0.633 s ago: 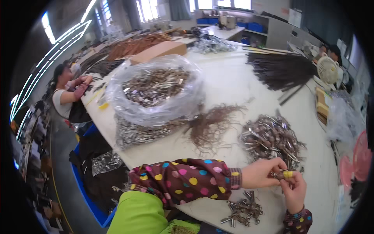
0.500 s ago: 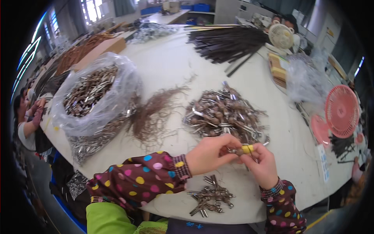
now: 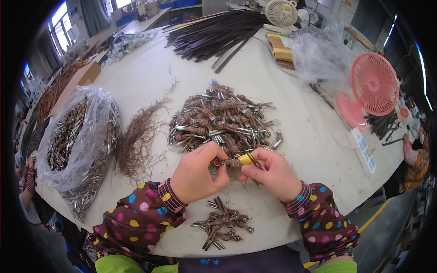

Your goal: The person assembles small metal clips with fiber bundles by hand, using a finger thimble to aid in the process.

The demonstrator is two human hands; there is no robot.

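Note:
My left hand (image 3: pixel 196 172) pinches a small brown knotted cord piece with a metal ring (image 3: pixel 226 162) above the white table (image 3: pixel 296 136). My right hand (image 3: pixel 269 171) holds a small tool with a yellow handle (image 3: pixel 247 159) against that piece. Just beyond both hands lies a big heap of brown cord pieces with silver metal tubes (image 3: pixel 223 120). A small pile of similar pieces (image 3: pixel 222 223) lies near the table's front edge, between my dotted sleeves.
A clear plastic bag of metal-tipped pieces (image 3: pixel 75 141) stands at left, with loose brown fibre trimmings (image 3: pixel 139 136) beside it. Dark leather strips (image 3: pixel 218 32) lie at the back. A pink fan (image 3: pixel 373 84) and another person's arm (image 3: pixel 414 157) are at right.
The view has swung to the left, so the heap now sits in the centre. Both hands stay together on the cord piece, still with the yellow-handled tool.

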